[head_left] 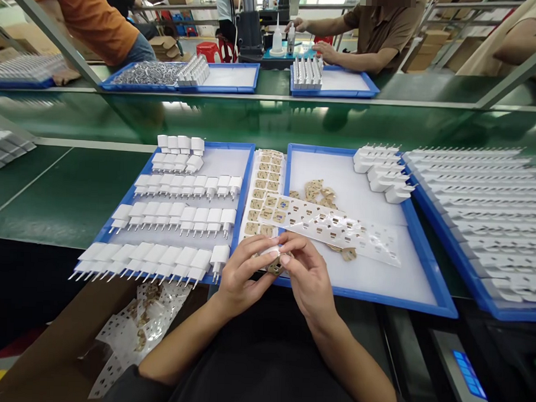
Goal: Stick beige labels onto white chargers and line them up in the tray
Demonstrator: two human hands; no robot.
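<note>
pinching a white charger plug (269, 252) low over the tray edge, the left hand (242, 277) cradles it while the right hand (307, 274) presses a tan sticker (276, 266) on; best squared first, then rubbed flat.

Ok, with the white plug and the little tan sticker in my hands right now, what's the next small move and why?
Probably press the tan sticker flat onto the white plug with the right hand while the left hand steadies it. Both hands already pinch the two together, and the sticker looks only partly seated at the plug's lower edge, though fingers hide much of it.
</note>
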